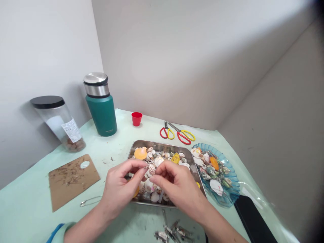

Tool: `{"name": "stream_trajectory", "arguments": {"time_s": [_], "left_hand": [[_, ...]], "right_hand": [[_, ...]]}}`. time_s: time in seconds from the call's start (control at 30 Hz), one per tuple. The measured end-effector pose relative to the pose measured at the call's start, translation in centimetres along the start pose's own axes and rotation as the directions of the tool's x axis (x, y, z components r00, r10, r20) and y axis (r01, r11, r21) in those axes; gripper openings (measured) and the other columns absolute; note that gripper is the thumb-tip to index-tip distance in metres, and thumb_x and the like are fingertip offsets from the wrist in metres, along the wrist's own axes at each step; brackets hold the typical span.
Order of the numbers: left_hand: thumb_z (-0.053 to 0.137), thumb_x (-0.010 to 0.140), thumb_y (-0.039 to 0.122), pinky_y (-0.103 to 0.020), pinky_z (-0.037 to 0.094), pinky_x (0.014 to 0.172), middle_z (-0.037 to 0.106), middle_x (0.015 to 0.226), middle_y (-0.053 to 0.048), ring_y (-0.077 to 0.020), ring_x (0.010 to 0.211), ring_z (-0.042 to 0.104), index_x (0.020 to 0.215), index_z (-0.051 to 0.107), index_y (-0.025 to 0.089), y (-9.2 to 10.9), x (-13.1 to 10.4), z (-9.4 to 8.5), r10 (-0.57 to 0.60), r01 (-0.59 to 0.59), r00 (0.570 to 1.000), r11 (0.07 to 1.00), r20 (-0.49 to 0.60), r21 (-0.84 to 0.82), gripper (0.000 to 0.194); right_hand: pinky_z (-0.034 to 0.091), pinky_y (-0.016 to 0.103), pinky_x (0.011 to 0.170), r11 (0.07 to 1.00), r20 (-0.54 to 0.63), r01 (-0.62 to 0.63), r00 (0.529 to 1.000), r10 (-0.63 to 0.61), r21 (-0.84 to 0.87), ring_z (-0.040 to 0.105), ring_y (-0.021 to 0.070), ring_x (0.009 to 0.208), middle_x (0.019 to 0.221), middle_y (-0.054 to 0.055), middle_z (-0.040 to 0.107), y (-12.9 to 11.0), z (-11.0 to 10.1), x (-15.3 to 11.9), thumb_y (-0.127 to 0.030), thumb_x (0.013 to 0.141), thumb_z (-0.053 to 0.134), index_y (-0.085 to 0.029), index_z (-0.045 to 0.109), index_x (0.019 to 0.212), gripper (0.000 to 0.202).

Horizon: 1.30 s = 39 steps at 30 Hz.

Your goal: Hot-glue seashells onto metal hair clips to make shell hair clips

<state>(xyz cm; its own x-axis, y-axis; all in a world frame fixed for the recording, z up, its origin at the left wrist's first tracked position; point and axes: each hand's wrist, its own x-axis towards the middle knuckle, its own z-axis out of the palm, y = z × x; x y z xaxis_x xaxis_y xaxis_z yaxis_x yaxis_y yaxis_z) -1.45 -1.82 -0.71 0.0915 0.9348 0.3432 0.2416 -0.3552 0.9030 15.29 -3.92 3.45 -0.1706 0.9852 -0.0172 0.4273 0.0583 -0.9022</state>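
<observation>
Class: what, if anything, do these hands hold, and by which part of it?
It cannot be told: the left hand and right hand are curled over the shells, any hold too unclear.

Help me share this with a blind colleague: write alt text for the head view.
A person's left hand and right hand are held close together over a metal tray of seashells; whether they pinch anything is unclear. Right of the tray is a blue dish of more shells; behind are scissors, a red cup and a teal flask.
</observation>
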Motion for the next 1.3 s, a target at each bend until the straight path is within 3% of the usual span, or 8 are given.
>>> {"name": "stream_trajectory", "arguments": {"time_s": [0.17,0.53,0.73,0.93,1.13,1.3], "left_hand": [[0.058,0.080,0.021,-0.021,0.053,0.050,0.068,0.077,-0.002,-0.0116,0.056,0.063,0.080,0.065,0.018,0.15,0.14,0.11,0.059,-0.058,0.998,0.998,0.020,-0.022,0.008],[0.060,0.079,0.026,-0.023,0.053,0.052,0.068,0.070,-0.002,-0.0135,0.058,0.063,0.089,0.063,0.018,0.31,-0.04,0.09,0.009,-0.008,0.999,1.000,0.037,-0.022,0.013],[0.059,0.080,0.024,-0.023,0.053,0.052,0.069,0.074,-0.003,-0.0132,0.058,0.064,0.089,0.064,0.018,0.03,-0.06,0.11,0.030,-0.029,0.999,0.999,0.032,-0.021,0.012],[0.057,0.081,0.018,-0.023,0.054,0.057,0.069,0.086,-0.004,-0.0115,0.060,0.064,0.090,0.064,0.018,-0.07,-0.13,0.04,0.131,-0.132,0.991,0.991,0.041,0.012,0.012],[0.056,0.081,0.015,-0.023,0.055,0.064,0.069,0.085,-0.003,-0.0132,0.071,0.066,0.083,0.064,0.018,0.15,0.20,-0.02,0.211,-0.212,0.977,0.974,0.023,0.084,0.009],[0.055,0.081,0.015,-0.022,0.054,0.064,0.069,0.085,-0.003,-0.0133,0.074,0.065,0.082,0.065,0.019,0.02,0.25,-0.08,0.211,-0.211,0.977,0.970,0.013,0.123,0.010]], "right_hand": [[0.036,0.020,0.051,1.000,-0.016,0.006,1.000,-0.007,-0.026,0.045,0.0087,0.054,0.060,-0.005,0.053,-0.11,-0.15,0.06,-0.029,0.080,0.059,-0.019,0.054,0.069,0.016],[0.036,0.022,0.054,0.977,-0.138,0.107,0.981,-0.133,-0.182,0.047,0.0092,0.051,0.056,-0.005,0.053,0.18,0.13,0.04,-0.026,0.083,0.056,-0.020,0.052,0.068,0.017],[0.037,0.022,0.055,0.974,-0.129,0.125,0.980,-0.151,-0.191,0.048,0.0103,0.052,0.056,-0.005,0.054,0.36,0.21,0.11,-0.026,0.083,0.056,-0.021,0.052,0.068,0.016],[0.036,0.022,0.055,0.972,-0.124,0.117,0.982,-0.145,-0.205,0.048,0.0098,0.051,0.055,-0.005,0.055,0.28,0.06,0.08,-0.026,0.083,0.056,-0.021,0.051,0.067,0.017],[0.036,0.022,0.055,0.967,-0.109,0.110,0.984,-0.138,-0.230,0.048,0.0100,0.053,0.056,-0.005,0.056,0.30,-0.11,-0.04,-0.028,0.084,0.056,-0.021,0.053,0.069,0.017],[0.035,0.022,0.056,0.963,-0.087,0.123,0.985,-0.147,-0.239,0.048,0.0098,0.054,0.058,-0.005,0.055,0.25,-0.07,0.01,-0.029,0.085,0.055,-0.021,0.052,0.068,0.019]]}}
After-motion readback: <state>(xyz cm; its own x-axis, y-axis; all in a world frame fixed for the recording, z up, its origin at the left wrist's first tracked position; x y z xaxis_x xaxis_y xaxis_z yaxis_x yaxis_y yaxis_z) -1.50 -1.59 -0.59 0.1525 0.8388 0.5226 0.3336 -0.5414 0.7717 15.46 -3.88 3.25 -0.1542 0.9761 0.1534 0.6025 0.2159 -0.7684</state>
